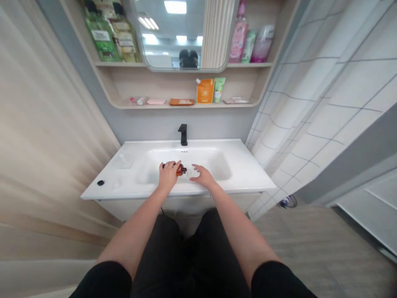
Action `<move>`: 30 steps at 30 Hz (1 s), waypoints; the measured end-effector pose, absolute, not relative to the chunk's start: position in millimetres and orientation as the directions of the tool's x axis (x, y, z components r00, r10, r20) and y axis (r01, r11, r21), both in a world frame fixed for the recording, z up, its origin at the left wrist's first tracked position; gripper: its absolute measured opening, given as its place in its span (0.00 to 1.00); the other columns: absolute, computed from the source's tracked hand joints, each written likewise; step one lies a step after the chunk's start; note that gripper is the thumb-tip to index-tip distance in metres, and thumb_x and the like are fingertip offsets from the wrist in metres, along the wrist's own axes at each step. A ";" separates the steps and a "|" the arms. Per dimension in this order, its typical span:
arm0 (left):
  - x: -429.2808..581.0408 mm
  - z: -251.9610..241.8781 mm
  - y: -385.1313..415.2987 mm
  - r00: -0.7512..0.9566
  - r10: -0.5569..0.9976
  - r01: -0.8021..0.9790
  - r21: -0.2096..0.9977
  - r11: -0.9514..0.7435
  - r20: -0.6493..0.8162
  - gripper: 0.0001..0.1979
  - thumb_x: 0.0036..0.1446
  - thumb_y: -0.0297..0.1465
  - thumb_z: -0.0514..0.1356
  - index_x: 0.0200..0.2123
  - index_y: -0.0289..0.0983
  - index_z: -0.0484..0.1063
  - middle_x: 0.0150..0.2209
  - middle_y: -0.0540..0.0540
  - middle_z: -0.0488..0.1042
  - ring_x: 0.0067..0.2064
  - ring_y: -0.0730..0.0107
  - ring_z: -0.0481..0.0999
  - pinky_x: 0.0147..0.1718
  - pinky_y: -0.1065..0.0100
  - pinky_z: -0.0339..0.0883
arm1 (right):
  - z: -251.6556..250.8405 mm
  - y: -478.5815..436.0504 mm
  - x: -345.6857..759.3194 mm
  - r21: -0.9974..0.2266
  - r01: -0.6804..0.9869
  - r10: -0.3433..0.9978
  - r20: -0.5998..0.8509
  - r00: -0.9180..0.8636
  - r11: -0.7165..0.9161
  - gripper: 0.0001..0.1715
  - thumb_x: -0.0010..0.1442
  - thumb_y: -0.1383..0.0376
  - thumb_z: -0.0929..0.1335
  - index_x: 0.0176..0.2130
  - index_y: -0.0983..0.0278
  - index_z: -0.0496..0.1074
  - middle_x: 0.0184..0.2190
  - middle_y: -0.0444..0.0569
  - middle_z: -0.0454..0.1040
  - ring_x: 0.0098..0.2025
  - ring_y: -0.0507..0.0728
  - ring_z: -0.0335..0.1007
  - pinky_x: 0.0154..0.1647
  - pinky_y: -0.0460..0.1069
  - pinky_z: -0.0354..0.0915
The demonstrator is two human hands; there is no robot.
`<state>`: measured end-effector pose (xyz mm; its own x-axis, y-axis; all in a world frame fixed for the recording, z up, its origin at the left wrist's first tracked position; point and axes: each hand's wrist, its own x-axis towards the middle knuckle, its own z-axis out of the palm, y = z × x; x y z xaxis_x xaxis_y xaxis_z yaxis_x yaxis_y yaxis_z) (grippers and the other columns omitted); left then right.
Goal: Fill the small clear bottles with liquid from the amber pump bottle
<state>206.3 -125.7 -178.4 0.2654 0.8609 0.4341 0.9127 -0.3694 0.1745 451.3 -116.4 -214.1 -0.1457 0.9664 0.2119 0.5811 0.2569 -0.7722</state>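
Over the white sink basin [217, 162], my left hand [168, 174] is closed around an amber bottle [179, 170]. The bottle lies on its side, its narrow black end pointing right. My right hand [203, 176] faces that end, thumb and fingers curved in a C. Between its fingertips is a small clear piece [189, 173], close to the bottle's tip; its exact shape is hard to make out, and I cannot tell whether it touches the bottle. A small black round piece [100, 182] rests on the counter at the left.
A black faucet [183, 135] rises behind the basin. At the counter's left lies a clear dish-like item [125, 161]. Above, the cabinet shelf [149, 106] carries an orange pouch [205, 91], a green tube [218, 90] and small items. Curtains hang on both sides.
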 end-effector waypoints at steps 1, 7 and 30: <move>206.2 -178.8 -125.5 0.268 0.858 0.912 0.172 -0.373 0.438 0.34 0.67 0.24 0.58 0.74 0.49 0.70 0.65 0.35 0.77 0.69 0.45 0.72 0.76 0.37 0.47 | -214.2 -116.2 451.3 -0.772 0.581 0.966 0.212 -0.146 0.257 0.55 0.50 0.62 0.87 0.72 0.52 0.74 0.58 0.53 0.81 0.56 0.63 0.80 0.64 0.59 0.73; 205.8 -178.5 -125.7 0.269 0.855 0.914 0.162 -0.372 0.443 0.33 0.68 0.24 0.57 0.74 0.47 0.71 0.65 0.35 0.77 0.69 0.46 0.72 0.76 0.37 0.47 | -215.7 -114.9 451.0 -0.781 0.575 0.970 0.201 -0.139 0.244 0.54 0.50 0.63 0.86 0.71 0.53 0.74 0.59 0.53 0.81 0.56 0.63 0.80 0.64 0.59 0.74; 207.1 -174.0 -129.1 0.270 0.854 0.917 0.153 -0.369 0.445 0.33 0.68 0.24 0.55 0.74 0.47 0.70 0.66 0.35 0.77 0.69 0.45 0.71 0.75 0.39 0.48 | -215.3 -115.7 450.6 -0.790 0.557 0.967 0.218 -0.131 0.254 0.53 0.48 0.63 0.87 0.69 0.52 0.76 0.56 0.51 0.81 0.56 0.63 0.80 0.64 0.59 0.74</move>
<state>207.1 -129.1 -174.0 0.2697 0.8539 0.4451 0.9167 -0.3693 0.1529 450.6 -115.7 -215.3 -0.1308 0.9670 0.2185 0.5574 0.2540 -0.7905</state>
